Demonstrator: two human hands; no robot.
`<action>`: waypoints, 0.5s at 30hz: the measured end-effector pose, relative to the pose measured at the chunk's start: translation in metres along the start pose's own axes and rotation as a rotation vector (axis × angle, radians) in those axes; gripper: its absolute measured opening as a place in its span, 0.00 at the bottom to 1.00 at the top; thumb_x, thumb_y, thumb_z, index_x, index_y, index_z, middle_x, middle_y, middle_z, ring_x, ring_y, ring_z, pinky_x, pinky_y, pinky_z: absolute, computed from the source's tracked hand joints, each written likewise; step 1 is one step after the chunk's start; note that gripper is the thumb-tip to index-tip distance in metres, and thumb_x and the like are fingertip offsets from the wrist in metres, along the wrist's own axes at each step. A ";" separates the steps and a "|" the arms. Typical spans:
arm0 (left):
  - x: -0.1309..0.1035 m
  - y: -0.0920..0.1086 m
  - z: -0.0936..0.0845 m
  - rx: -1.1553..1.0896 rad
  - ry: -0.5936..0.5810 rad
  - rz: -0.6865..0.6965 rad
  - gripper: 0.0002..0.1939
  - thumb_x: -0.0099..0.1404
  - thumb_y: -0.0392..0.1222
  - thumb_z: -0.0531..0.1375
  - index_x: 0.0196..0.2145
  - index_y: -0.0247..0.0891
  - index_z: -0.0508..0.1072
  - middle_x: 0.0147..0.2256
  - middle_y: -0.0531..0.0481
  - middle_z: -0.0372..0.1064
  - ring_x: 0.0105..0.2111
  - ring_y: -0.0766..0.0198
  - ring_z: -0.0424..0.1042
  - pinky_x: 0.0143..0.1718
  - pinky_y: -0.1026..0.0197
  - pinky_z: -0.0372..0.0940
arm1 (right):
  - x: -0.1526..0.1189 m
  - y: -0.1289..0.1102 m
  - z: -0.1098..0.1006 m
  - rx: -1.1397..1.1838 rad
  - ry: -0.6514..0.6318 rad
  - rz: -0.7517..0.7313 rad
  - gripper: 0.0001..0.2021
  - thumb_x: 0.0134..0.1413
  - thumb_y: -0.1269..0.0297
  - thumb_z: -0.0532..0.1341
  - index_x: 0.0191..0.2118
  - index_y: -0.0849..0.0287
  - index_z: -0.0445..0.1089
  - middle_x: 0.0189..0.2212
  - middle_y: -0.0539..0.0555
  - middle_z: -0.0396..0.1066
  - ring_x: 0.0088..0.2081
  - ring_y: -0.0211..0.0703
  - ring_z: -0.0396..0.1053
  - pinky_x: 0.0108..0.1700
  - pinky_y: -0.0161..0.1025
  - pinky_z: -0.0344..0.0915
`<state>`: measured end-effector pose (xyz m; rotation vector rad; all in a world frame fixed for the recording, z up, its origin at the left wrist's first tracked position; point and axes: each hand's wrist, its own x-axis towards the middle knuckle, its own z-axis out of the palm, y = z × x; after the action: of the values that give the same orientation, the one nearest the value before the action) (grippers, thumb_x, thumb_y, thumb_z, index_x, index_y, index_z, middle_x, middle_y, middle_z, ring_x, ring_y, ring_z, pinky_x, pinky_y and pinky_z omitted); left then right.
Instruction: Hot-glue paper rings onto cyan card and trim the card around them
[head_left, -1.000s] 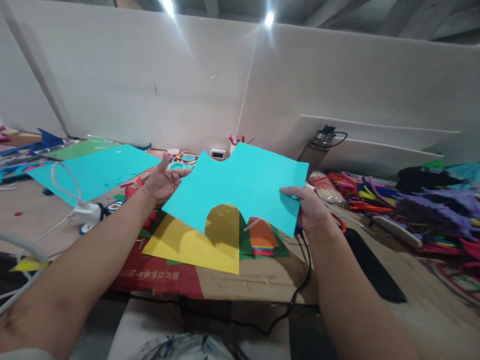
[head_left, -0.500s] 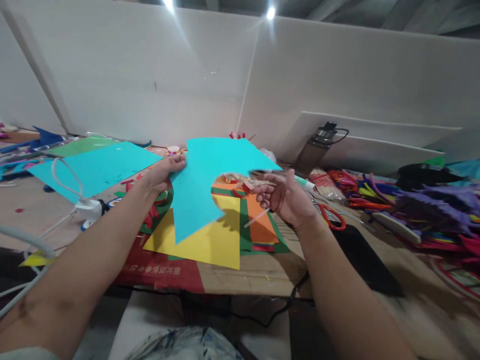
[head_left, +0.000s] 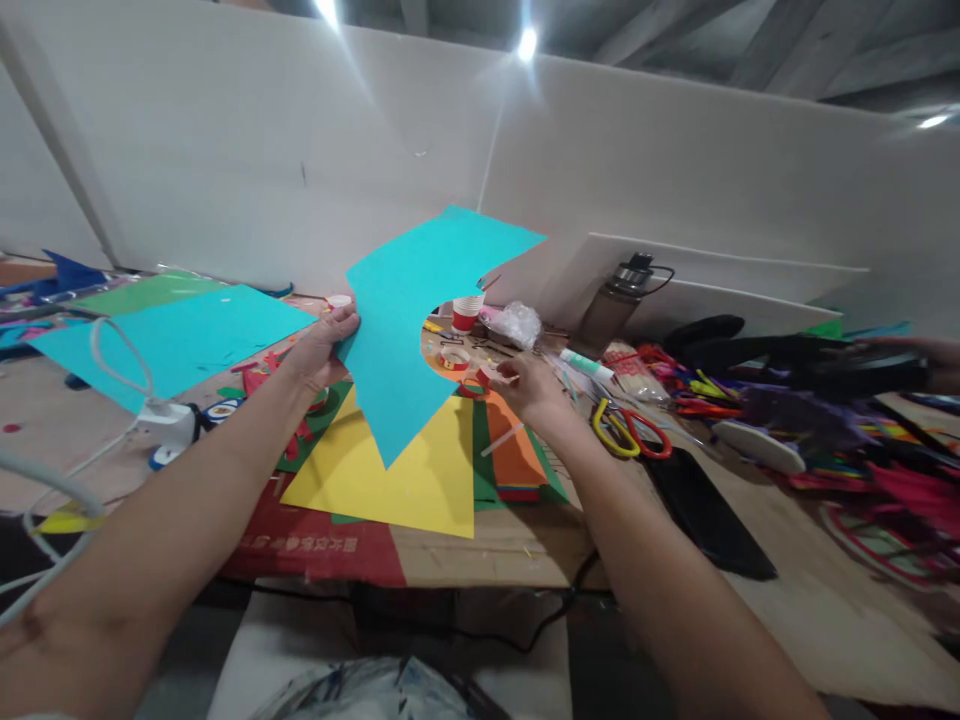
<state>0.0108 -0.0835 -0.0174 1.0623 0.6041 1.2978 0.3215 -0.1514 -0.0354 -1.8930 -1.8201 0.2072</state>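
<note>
On the left, a flat blue sheet lies on the table, near a white plug. Next, the left hand grips the left edge of the cut blue paper. That paper is up in the air over a yellow sheet, with a big round bite in its right side. A red and white cup shows behind the bite. Then come orange strips. The right hand bends over their back end; I can't tell if it holds anything. Farther right are a dark bottle, scissors and a flat black thing.
</note>
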 end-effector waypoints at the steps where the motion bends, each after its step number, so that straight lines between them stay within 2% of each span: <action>1: 0.000 -0.001 0.000 0.006 -0.006 -0.015 0.15 0.54 0.40 0.71 0.40 0.37 0.78 0.31 0.50 0.81 0.30 0.57 0.81 0.42 0.56 0.77 | 0.001 -0.002 0.002 -0.069 -0.030 -0.004 0.15 0.61 0.61 0.65 0.51 0.61 0.76 0.47 0.62 0.79 0.46 0.51 0.76 0.44 0.40 0.67; 3: 0.000 -0.003 0.000 0.025 -0.018 -0.050 0.16 0.54 0.41 0.71 0.41 0.38 0.78 0.32 0.50 0.81 0.30 0.58 0.81 0.40 0.57 0.77 | 0.004 -0.006 0.007 -0.161 -0.069 -0.013 0.19 0.60 0.62 0.67 0.55 0.62 0.73 0.52 0.66 0.76 0.51 0.54 0.75 0.47 0.42 0.66; 5: -0.001 -0.004 0.000 0.051 -0.030 -0.086 0.16 0.54 0.42 0.72 0.40 0.38 0.78 0.33 0.50 0.81 0.31 0.58 0.81 0.39 0.58 0.76 | 0.006 -0.008 0.011 -0.196 -0.089 -0.029 0.20 0.59 0.64 0.68 0.55 0.64 0.73 0.55 0.69 0.74 0.53 0.57 0.73 0.49 0.42 0.65; 10: -0.008 -0.004 0.005 0.105 -0.026 -0.158 0.16 0.51 0.42 0.75 0.38 0.39 0.79 0.30 0.50 0.80 0.29 0.59 0.80 0.35 0.59 0.75 | 0.012 -0.010 0.022 -0.234 -0.130 -0.091 0.17 0.58 0.66 0.68 0.53 0.62 0.73 0.51 0.65 0.77 0.50 0.54 0.74 0.47 0.40 0.65; 15: -0.009 -0.007 0.011 0.106 -0.013 -0.190 0.16 0.50 0.39 0.74 0.37 0.37 0.79 0.28 0.50 0.78 0.25 0.63 0.77 0.31 0.62 0.74 | 0.019 -0.003 0.029 -0.254 -0.129 -0.117 0.17 0.57 0.67 0.68 0.52 0.61 0.73 0.51 0.62 0.77 0.51 0.50 0.73 0.50 0.40 0.66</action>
<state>0.0211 -0.0943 -0.0204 1.0720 0.7525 1.1020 0.3072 -0.1263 -0.0550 -1.9709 -2.1234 0.0601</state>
